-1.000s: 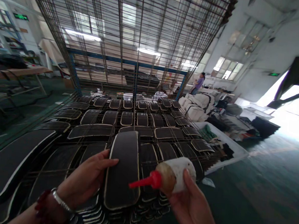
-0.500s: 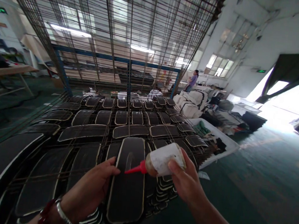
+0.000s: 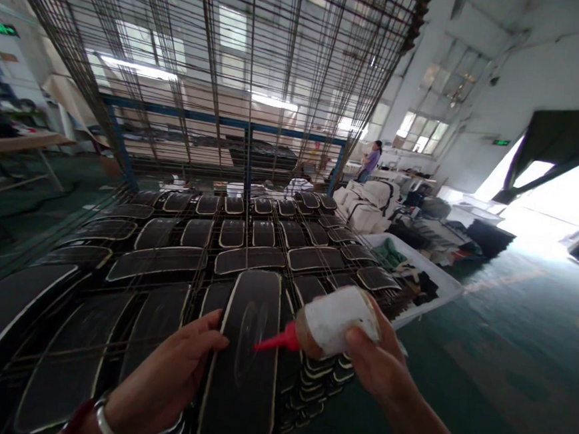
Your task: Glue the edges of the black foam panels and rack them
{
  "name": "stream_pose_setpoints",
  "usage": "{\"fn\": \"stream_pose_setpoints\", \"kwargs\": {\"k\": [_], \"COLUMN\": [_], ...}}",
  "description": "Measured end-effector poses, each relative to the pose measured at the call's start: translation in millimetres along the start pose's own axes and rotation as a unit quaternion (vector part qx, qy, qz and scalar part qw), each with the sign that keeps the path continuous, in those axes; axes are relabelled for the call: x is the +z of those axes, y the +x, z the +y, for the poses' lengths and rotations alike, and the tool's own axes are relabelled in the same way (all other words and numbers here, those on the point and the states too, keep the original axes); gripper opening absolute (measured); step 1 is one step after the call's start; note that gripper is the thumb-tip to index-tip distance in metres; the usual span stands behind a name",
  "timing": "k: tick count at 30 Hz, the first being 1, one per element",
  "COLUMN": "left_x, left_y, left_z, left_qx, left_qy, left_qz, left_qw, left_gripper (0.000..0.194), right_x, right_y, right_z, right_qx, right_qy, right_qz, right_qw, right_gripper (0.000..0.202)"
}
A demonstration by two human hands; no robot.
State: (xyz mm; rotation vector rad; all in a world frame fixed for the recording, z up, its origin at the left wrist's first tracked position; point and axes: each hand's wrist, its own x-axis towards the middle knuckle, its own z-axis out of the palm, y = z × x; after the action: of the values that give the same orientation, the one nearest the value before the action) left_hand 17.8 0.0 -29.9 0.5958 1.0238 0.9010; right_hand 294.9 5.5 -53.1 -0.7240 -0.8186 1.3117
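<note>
My left hand (image 3: 178, 362) grips the left edge of a long black panel (image 3: 239, 407) with a pale rim, thumb on its top face and the other fingers partly hidden. In my right hand (image 3: 378, 358) is a squeeze bottle (image 3: 339, 321) with a white label, tilted so that its red nozzle (image 3: 280, 338) points left and down over the panel. The nozzle tip is at the panel's face; whether it touches cannot be made out. Thin glossy loops of clear liquid mark the panel's upper middle.
Rows of similar black panels (image 3: 160, 260) lie on a wire rack, with raised wire grids (image 3: 222, 51) behind. A white bin (image 3: 444, 289) of cloth scraps stands at the right, near white bundles (image 3: 368, 203). A person (image 3: 371, 162) stands far back.
The bottle in my right hand has moved right and slightly down. More liquid loops show on the panel. My left hand still holds the panel's edge.
</note>
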Motion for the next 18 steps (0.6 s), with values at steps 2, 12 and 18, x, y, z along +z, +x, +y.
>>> {"fn": "stream_pose_setpoints", "kwargs": {"k": [2,12,18], "left_x": [-1.7,9.9,35.1], "left_y": [2.3,27.3,28.4], "left_z": [1.6,-19.5,-22.4], "left_qx": [0.009,-0.007,-0.022], "left_qy": [-0.012,-0.012,0.01], "left_qz": [-0.002,-0.049,-0.062], "left_qw": [1.0,0.999,0.998], "left_gripper": [0.04,0.041,0.043], "right_x": [1.5,35.4,40.6], "right_y": [-7.5,-11.7,-2.5], "right_z": [6.8,35.8,27.6], "right_qx": [0.094,0.254,0.216], "right_qy": [0.064,0.372,0.427], "right_qz": [0.035,0.154,0.184], "right_qw": [0.993,0.88,0.858], "right_gripper": [0.061,0.052,0.051]}}
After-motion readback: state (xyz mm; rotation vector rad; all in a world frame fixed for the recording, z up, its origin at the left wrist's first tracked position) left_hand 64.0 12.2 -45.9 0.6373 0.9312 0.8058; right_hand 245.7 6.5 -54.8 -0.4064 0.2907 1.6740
